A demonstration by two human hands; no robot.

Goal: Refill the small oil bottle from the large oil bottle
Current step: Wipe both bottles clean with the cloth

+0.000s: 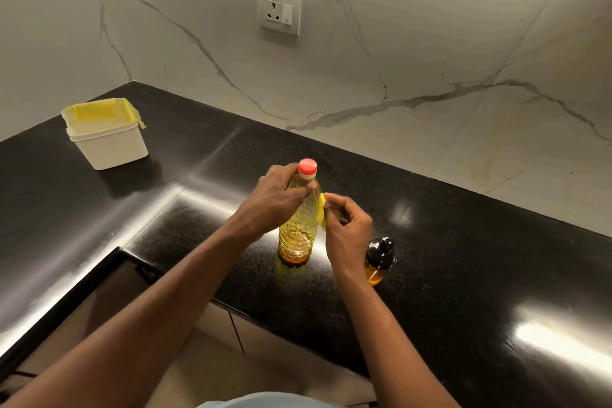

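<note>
The large oil bottle (299,229) stands upright on the black counter, clear plastic with yellow oil and a red cap (307,168) on top. My left hand (275,202) grips its neck just below the cap. My right hand (344,229) is at the bottle's right side, its fingertips pinching a small yellow scrap (322,209) against the plastic. The small oil bottle (379,260) stands to the right, partly behind my right wrist; it has a black cap and amber oil at the bottom.
A white square tub (109,146) lined with yellow plastic sits at the counter's back left. A marble wall with a socket (280,10) rises behind. The counter's front edge (231,305) runs just below the bottles, with cabinet doors underneath.
</note>
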